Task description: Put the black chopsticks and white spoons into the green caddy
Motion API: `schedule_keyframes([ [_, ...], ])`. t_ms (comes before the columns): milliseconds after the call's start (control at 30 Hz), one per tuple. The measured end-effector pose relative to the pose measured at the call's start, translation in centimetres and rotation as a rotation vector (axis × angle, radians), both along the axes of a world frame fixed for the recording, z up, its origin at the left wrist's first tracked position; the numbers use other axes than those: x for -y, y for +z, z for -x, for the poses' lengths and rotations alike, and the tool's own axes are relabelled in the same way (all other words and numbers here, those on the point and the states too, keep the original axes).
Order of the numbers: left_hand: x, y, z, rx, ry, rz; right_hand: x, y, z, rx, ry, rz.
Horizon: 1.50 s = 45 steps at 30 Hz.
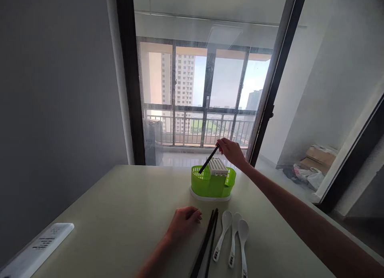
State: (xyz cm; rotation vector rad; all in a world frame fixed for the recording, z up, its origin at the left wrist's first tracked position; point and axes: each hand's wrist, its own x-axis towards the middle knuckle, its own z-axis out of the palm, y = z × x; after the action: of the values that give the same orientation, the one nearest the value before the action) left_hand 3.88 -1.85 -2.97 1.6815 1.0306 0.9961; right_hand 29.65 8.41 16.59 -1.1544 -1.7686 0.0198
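Observation:
My right hand (231,151) pinches the upper end of dark chopsticks (209,159), whether one or more I cannot tell. They slant down to the left, and their lower end is at the left compartment of a green utensil holder (207,187). A white slotted piece (218,166) spans the holder's middle. My left hand (185,221) rests on the table in front of the holder, fingers loosely curled with nothing visible in them. Just right of it lie several more dark chopsticks (207,242). Beside those are three white spoons (227,222), bowls pointing away from me.
The pale table (135,214) ends just behind the holder, near a glass door with a dark frame (127,78). A white oblong object (45,242) lies at the table's left edge. Cardboard and plastic bags (315,166) sit on the floor at right.

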Motion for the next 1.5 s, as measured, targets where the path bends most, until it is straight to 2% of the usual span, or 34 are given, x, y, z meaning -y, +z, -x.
schedule_keyframes([
  [100, -0.1, -0.4, 0.0, -0.006, -0.008, -0.007, -1.4, -1.6, 1.1, 0.047, 0.022, 0.043],
  [200, -0.1, -0.6, -0.1, -0.023, 0.007, -0.009, -2.8, -2.5, 2.1, 0.101, 0.047, 0.083],
  [567, 0.4, -0.5, -0.3, -0.051, -0.001, -0.037, -7.1, -3.7, 3.0, 0.245, 0.044, 0.205],
  [833, 0.6, -0.5, -0.3, -0.092, 0.002, -0.048, -8.7, -4.3, 3.7, 0.244, -0.069, 0.295],
  [1100, 0.7, -0.5, -0.4, -0.133, 0.005, -0.051, -8.2, -6.0, 3.9, 0.219, -0.234, 0.372],
  [1500, 0.7, -0.4, -0.3, -0.187, -0.007, -0.075, -6.2, -6.9, 3.4, 0.224, -0.225, 0.486],
])
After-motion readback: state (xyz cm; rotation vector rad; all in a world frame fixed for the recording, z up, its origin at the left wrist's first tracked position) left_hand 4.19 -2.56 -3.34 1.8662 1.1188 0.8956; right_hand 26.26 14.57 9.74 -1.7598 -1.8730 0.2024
